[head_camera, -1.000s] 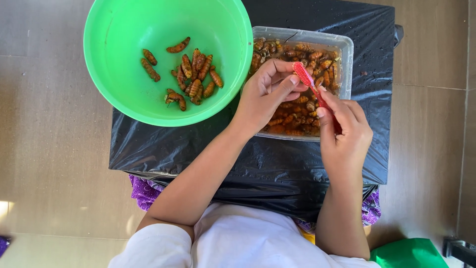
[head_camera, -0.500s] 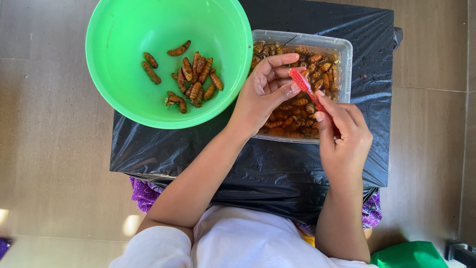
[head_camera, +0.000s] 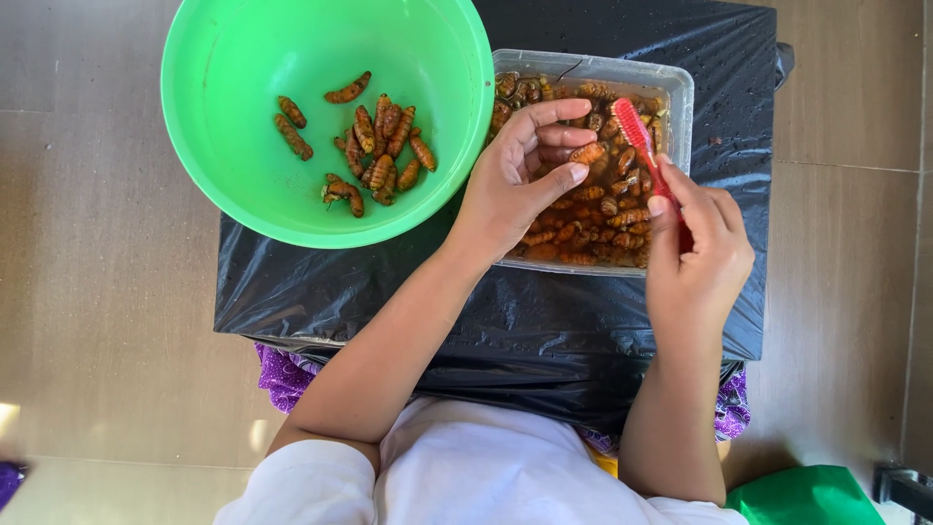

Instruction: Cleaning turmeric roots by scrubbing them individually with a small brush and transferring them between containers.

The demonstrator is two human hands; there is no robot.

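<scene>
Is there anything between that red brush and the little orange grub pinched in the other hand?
Nothing visible: the red brush in the right hand is just right of the orange grub in the left hand, with open air between.

You see a black plastic sheet [head_camera: 544, 321] spread out near you, with purple patterned cloth [head_camera: 284, 379] peeking from under its near edge. Brown floor tiles [head_camera: 97, 292] surround it, and a green object [head_camera: 807, 496] sits at near right.
</scene>
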